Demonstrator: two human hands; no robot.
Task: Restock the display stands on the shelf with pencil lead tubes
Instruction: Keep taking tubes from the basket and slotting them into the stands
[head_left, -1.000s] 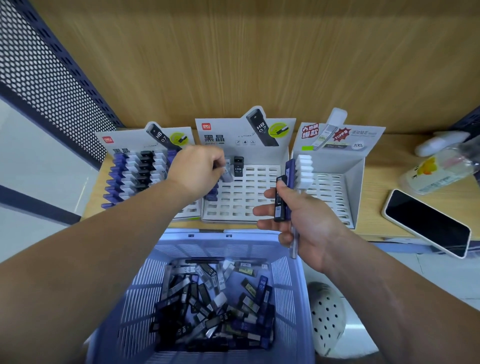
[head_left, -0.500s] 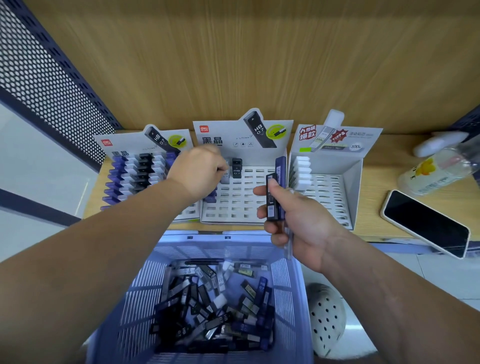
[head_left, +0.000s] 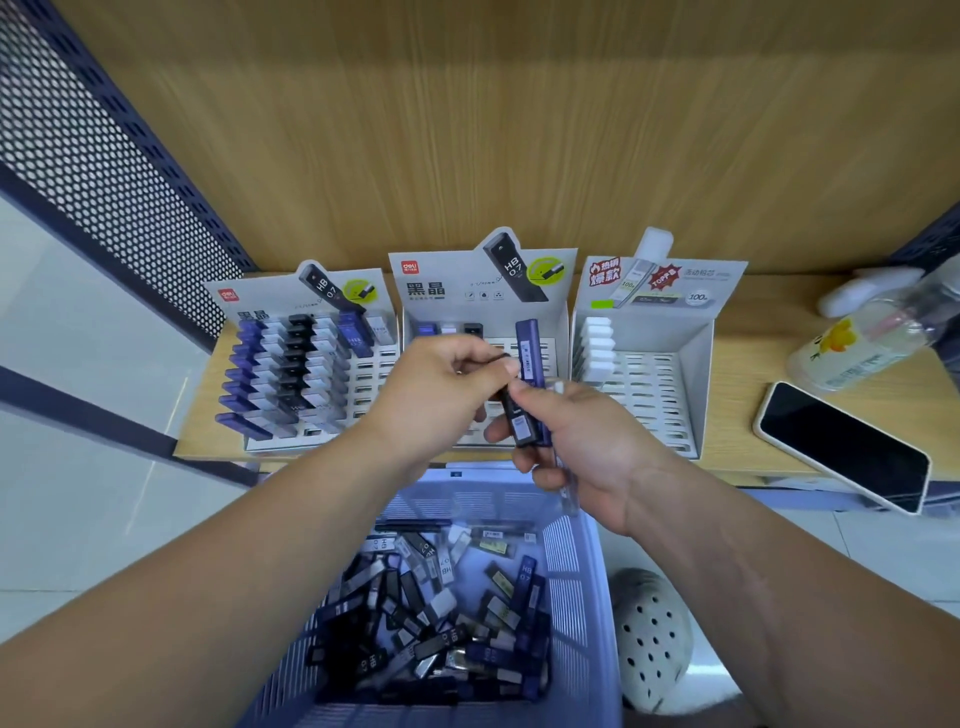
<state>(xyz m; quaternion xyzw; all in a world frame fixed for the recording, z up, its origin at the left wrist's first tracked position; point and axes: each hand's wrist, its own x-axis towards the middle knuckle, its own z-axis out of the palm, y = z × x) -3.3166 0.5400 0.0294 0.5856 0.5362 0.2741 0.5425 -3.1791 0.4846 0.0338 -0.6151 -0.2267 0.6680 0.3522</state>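
Observation:
Three display stands sit on the wooden shelf (head_left: 779, 332): the left stand (head_left: 291, 374) nearly full of purple, white and black tubes, the middle stand (head_left: 556, 332) with three tubes at its back row, the right stand (head_left: 654, 374) with a column of white tubes. My right hand (head_left: 582, 441) grips a purple tube (head_left: 530, 358), a black tube (head_left: 522, 423) and a clear one in front of the middle stand. My left hand (head_left: 441, 384) pinches the top of the black tube. Below, a blue basket (head_left: 582, 571) holds several loose tubes.
A phone (head_left: 841, 447) lies face up at the shelf's right front. A clear bottle (head_left: 862, 343) lies on its side behind it. A perforated dark panel (head_left: 104, 156) closes the left side. A white perforated shoe (head_left: 649, 639) is on the floor right of the basket.
My left hand has come away from the middle stand's back row toward my right hand and now pinches the black tube held there. My right hand drifted slightly left.

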